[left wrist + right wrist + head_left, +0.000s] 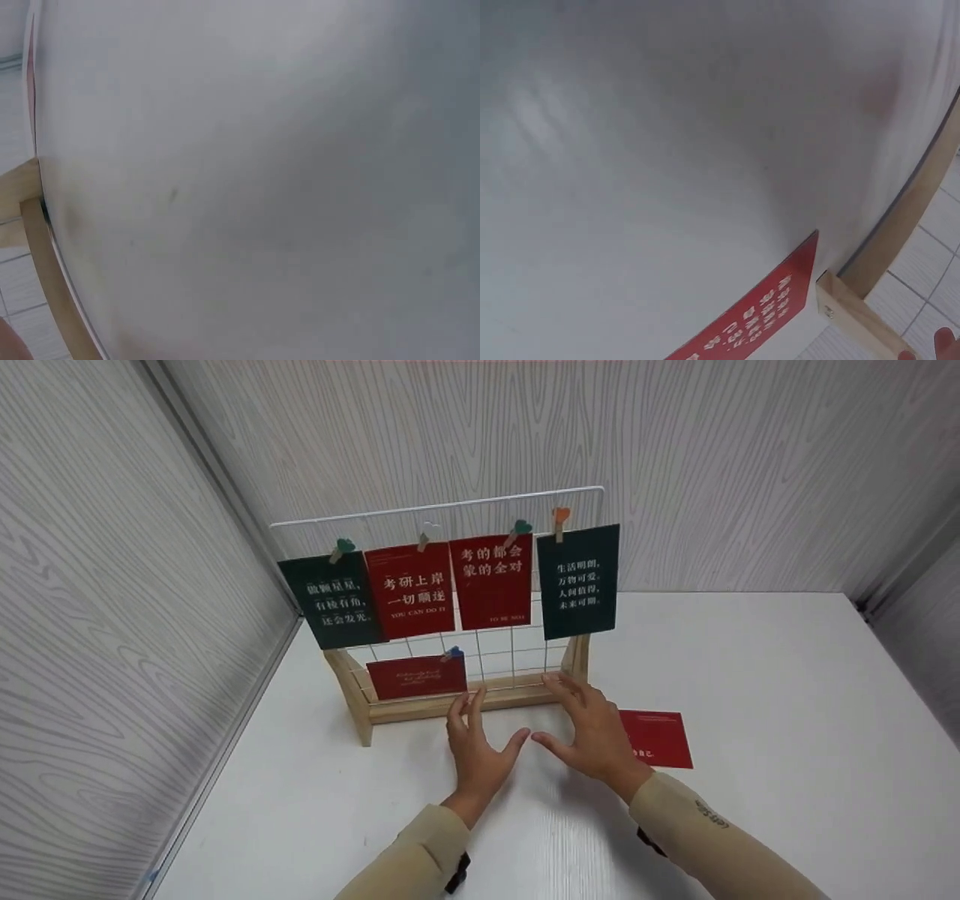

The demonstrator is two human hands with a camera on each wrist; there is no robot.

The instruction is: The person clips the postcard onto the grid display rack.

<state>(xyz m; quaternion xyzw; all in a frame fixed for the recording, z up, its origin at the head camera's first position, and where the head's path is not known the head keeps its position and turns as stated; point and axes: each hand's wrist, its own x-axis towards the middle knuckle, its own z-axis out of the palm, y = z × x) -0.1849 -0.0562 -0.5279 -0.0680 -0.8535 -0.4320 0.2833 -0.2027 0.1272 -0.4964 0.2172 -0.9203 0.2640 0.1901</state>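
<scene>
A white wire grid rack [513,656] stands in a wooden base [420,709]. My left hand [480,761] is at the front bar, fingers spread, holding nothing. To its right, my right hand [600,735] also has spread, empty fingers near the bar's right part. Whether either hand's fingertips touch the wood, I cannot tell. The two thumbs point at each other with a small gap. A red card [664,739] lies on the table beside my right hand, which partly covers it; its printed face also shows in the right wrist view [761,315].
Along the grid hang a dark green card [330,600], two red cards [416,619] and another dark green card [579,622], held by small wooden clips. Lower left hangs a sideways red card [416,679] with a blue-topped clip [454,652]. Wood-grain panels surround the white table [787,682].
</scene>
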